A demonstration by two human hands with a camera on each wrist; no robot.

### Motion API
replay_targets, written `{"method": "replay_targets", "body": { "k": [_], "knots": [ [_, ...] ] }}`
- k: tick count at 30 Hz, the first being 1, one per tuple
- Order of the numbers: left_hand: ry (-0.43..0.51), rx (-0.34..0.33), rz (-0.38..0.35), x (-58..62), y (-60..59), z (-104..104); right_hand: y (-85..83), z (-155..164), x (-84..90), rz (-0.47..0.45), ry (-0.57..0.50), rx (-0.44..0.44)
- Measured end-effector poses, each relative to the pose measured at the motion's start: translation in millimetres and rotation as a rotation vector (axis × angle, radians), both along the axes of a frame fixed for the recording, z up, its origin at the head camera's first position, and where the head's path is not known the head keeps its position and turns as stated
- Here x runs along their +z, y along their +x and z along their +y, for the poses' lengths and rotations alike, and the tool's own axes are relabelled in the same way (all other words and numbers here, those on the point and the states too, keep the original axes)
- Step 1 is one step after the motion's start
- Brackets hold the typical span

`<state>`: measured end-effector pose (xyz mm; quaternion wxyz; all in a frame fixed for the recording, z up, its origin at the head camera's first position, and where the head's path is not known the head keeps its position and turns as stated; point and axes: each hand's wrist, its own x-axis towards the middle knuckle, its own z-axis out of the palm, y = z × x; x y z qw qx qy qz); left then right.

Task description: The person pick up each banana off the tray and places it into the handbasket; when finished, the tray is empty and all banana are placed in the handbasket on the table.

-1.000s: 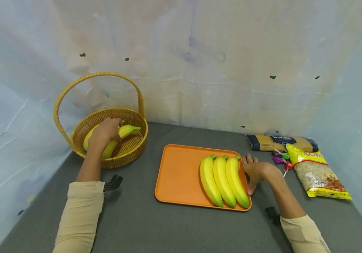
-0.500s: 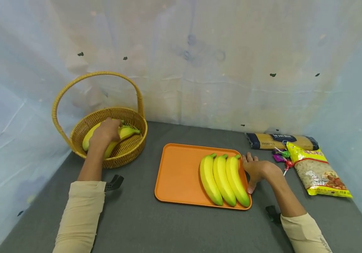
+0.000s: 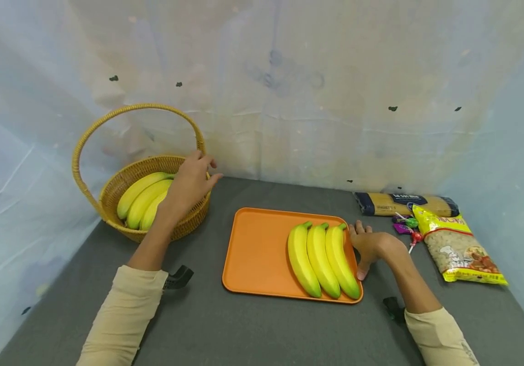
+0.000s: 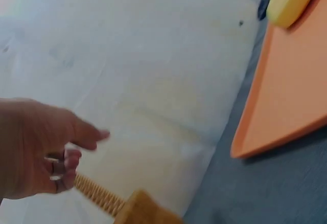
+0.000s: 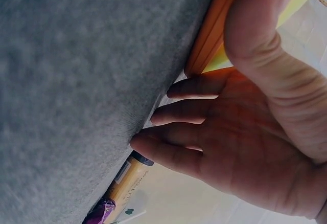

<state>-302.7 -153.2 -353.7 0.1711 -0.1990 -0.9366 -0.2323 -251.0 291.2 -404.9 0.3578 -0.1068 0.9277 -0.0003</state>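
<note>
My left hand [image 3: 190, 180] is raised over the right rim of the wicker basket [image 3: 186, 223], holding nothing, its fingers loosely bent. Inside that basket lie three bananas [image 3: 140, 201] side by side, partly covered by my hand and wrist. On the orange tray [image 3: 257, 254], three more bananas [image 3: 321, 259] lie in a row toward the right end. My right hand [image 3: 366, 248] rests at the tray's right edge, fingers spread and thumb apart. The right wrist view shows its palm [image 5: 240, 132] facing the tray's side, fingertips down at the grey cloth.
A pack of spaghetti [image 3: 403, 205] lies at the back right. In front of it are lollipops [image 3: 414, 238] and a purple-wrapped sweet [image 3: 402, 229], beside a yellow food bag [image 3: 463, 251]. The basket's tall handle [image 3: 140, 108] arches up. A pale sheet hangs behind the table.
My left hand has let go of the banana in the basket and moved right and up to the rim. The right hand and the tray have stayed put.
</note>
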Motion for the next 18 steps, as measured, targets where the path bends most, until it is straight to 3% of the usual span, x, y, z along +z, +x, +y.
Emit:
{"method": "replay_targets", "body": {
  "k": [6,10,13,18],
  "knots": [
    [-0.029,-0.206,0.11,-14.3,0.3,38,-8.9,11,-16.6,0.0,0.025,-0.006],
    [-0.126,-0.325,0.109,-30.7,2.6,61,-3.5,4,-6.5,-0.007,0.026,-0.025],
    [-0.191,-0.42,0.045,-39.3,10.1,76,1.4,-1,1.6,-0.004,0.006,-0.024],
    [-0.284,-0.574,-0.145,-46.4,26.7,99,8.4,-7,11.3,0.004,0.009,-0.014]
  ]
}}
